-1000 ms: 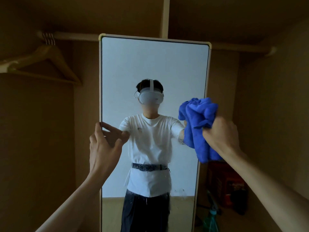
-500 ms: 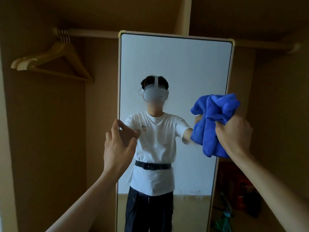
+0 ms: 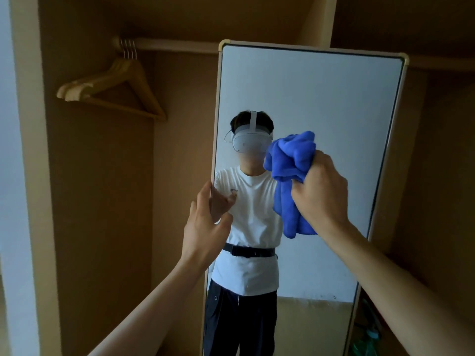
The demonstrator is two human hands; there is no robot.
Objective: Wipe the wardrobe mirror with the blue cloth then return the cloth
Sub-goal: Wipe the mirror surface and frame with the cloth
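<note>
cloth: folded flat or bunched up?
Bunched. The blue cloth is crumpled in the right hand, with folds bulging above the fist and a loose tail hanging below it.

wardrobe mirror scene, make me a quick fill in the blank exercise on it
1. The right hand grips the crumpled blue cloth in front of the tall framed ____.
2. The left hand touches the mirror at its ____ edge.
3. Pale wooden ____ hang from the rail left of the mirror.
Missing words: mirror; left; hangers.
</note>
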